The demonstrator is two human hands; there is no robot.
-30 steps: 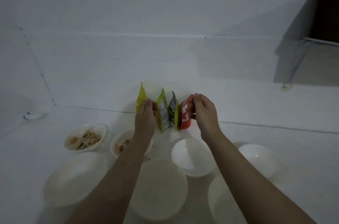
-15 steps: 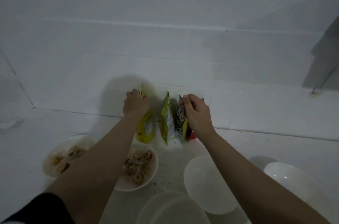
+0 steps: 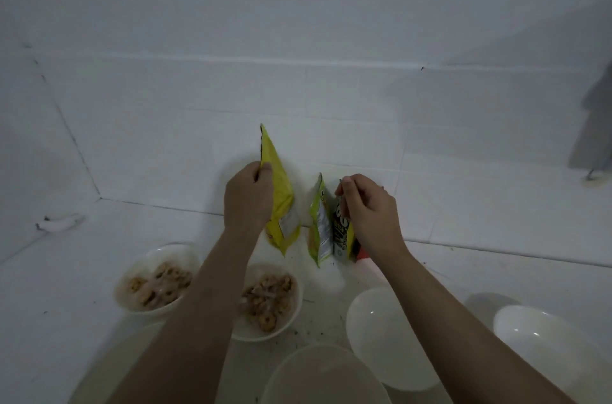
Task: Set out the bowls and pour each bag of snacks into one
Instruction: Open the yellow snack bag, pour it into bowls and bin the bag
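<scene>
My left hand (image 3: 248,201) grips a yellow snack bag (image 3: 281,201) near its top and holds it up off the counter, apart from the other bags. My right hand (image 3: 367,208) pinches the top of a black and yellow bag (image 3: 341,234) that stands against the wall. A green bag (image 3: 319,225) stands just left of it, and a red bag (image 3: 359,253) peeks out behind my right wrist. Two white bowls hold ring-shaped snacks, one at the left (image 3: 155,281) and one by my left forearm (image 3: 268,301). Empty white bowls sit at the front (image 3: 381,330), the right (image 3: 543,340) and the bottom (image 3: 324,377).
The white tiled counter meets a white tiled wall (image 3: 331,89) just behind the bags. Another empty bowl (image 3: 109,367) lies at the lower left under my left arm. Dark crumbs (image 3: 314,330) dot the counter between the bowls. A small white object (image 3: 59,221) lies in the left corner.
My left hand has pulled the yellow bag away from the row and lifted it clear of the counter. My right hand has stayed on the black and yellow bag.
</scene>
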